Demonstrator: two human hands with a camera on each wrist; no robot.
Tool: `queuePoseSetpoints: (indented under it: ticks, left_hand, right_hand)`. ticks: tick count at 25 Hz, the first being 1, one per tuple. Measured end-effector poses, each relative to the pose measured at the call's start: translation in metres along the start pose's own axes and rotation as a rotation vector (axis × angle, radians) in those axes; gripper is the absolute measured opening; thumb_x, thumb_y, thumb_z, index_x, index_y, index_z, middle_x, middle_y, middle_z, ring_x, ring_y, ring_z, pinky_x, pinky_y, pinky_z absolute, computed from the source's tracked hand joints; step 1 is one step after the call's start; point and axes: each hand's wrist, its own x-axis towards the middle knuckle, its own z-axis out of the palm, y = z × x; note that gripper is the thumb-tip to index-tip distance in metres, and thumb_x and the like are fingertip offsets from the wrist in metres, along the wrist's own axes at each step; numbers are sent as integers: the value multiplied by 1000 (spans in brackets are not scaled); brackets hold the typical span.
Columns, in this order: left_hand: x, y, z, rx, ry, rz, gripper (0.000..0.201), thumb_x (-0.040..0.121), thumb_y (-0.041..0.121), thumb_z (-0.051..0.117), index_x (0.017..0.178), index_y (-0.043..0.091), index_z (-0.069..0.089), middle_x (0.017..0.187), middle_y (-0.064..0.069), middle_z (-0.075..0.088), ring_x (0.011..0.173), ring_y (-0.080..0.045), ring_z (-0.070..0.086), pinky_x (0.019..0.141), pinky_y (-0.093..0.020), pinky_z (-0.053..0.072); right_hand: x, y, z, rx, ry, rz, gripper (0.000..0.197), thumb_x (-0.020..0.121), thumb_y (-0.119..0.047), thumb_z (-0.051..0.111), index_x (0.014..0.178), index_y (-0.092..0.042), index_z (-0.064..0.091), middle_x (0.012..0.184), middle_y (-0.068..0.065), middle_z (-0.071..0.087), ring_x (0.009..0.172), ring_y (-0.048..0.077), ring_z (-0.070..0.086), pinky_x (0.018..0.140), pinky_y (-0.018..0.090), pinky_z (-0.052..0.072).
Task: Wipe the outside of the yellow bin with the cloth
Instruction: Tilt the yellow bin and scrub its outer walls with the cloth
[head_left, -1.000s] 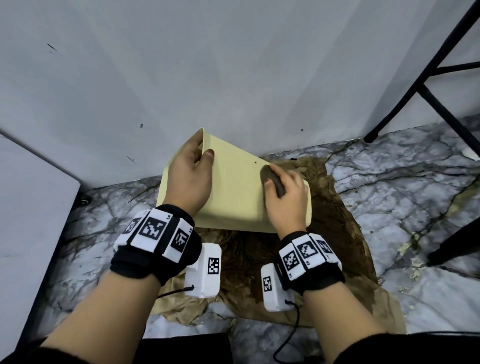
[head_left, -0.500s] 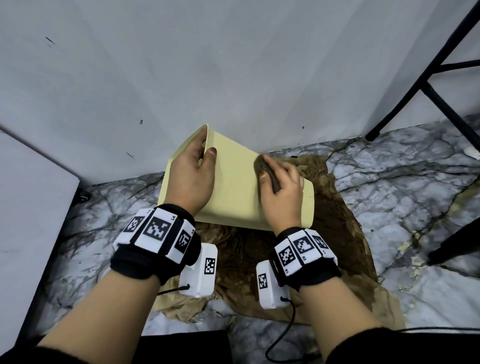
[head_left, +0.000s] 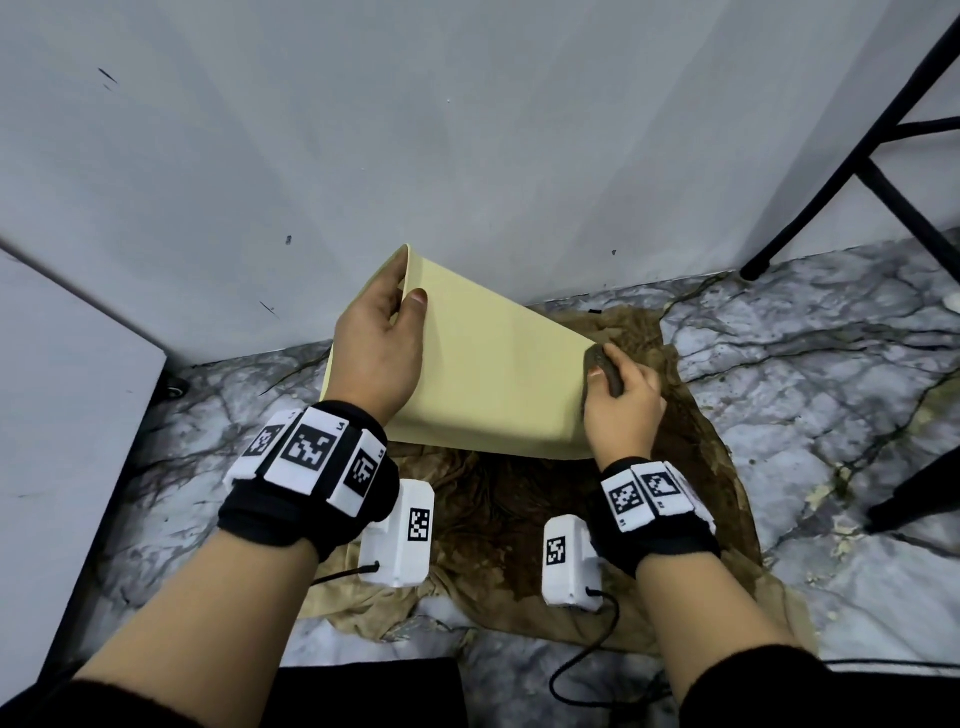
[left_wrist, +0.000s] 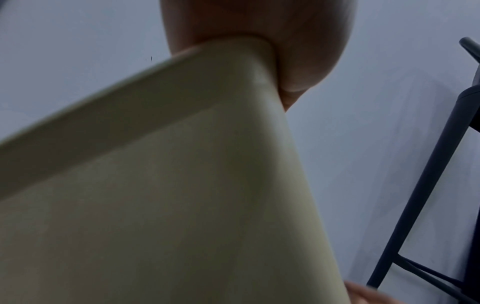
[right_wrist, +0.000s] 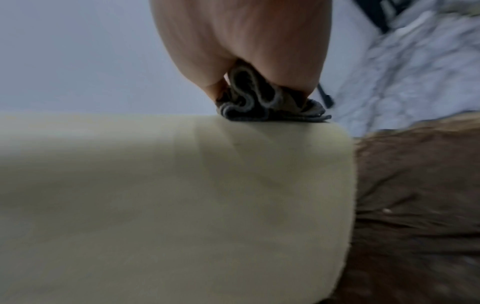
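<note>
Leftmost, my left hand (head_left: 376, 343) grips the yellow bin (head_left: 493, 384) at its upper corner, thumb on the near face, fingers hidden behind the rim. Next, the bin itself: tilted, lying on a brown sheet (head_left: 691, 467) spread over the marble floor (head_left: 810, 364); its far side is out of sight. At its right edge, my right hand (head_left: 621, 408) pinches the bunched grey cloth (head_left: 602, 366) against the bin, the cloth mostly covered by fingers. Far right, black frame legs (head_left: 852, 171), cut off by the edge.

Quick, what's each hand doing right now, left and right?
Left hand: grips the yellow bin at its rim corner, thumb on the outside wall.
Right hand: holds the bunched cloth, pressing it against the bin's right edge.
</note>
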Motion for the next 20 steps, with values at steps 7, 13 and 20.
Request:
queuePoseSetpoints:
  ticks: [7,13,20]
  left_hand:
    - [-1,1,6,57,11,50,43,92,16,42,135,20,40,135,0,53,122,-9,50,107,-32,38]
    - [-3,5,8,85,-18,80,45,92,14,43,136,19,39,132,3,54,117,-5,49,101,-20,36]
    - [-4,6,7,114,-42,63,44,92,17,43,136,24,38,112,13,52,104,0,47,80,3,35]
  right_hand:
    - [-48,-78,43,55,-157,-459,35,84,-16,54,118,-23,58,119,9,54,109,27,39,88,18,23]
    - [-39,-78,35,88,-218,-461,34,87,-17,53,119,-25,58,117,6,54,110,23,40,90,15,25]
    - [-1,-32,8,34,-141,-177,33,90,-18,49,120,-27,57,126,9,47,120,27,37,104,29,27]
